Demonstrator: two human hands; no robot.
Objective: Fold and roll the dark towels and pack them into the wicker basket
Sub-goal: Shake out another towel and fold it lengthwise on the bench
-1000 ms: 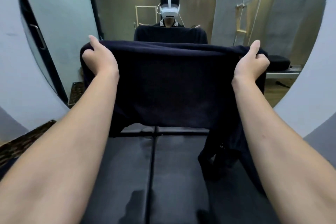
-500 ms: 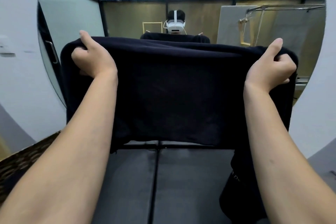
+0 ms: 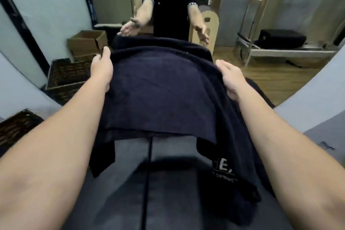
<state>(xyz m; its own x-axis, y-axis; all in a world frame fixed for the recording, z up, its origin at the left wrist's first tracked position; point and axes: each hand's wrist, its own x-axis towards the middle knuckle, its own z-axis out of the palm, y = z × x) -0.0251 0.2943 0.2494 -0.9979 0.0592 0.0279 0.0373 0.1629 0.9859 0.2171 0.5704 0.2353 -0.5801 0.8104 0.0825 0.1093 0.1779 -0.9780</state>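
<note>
Head view: the dark towel (image 3: 160, 95) lies in the middle of the picture, spread over the dark padded bench (image 3: 158, 192), with its far edge at 12 o'clock against the mirror. The left hand (image 3: 101, 69) holds the towel's left edge at about 10 o'clock; its grip is narrow, the thumb on top and the fingers going under the cloth. The right hand (image 3: 230, 78) holds the right edge at about 2 o'clock, its fingers curled over the cloth. The near part of the towel is doubled and uneven: one corner hangs at 7 o'clock, and a longer part with a printed logo (image 3: 224, 172) hangs off the bench at 5 o'clock. The wicker basket (image 3: 16, 127) stands at 9 o'clock, apart from the towel; a second one seen at 10 o'clock seems to be its reflection.

I think the main danger is a crooked fold. The two sides hang at different lengths, so the roll may become a cone and fit badly in the basket. Also the heavy hanging part at 5 o'clock may pull the whole towel off the bench if the right hand lets go.
</note>
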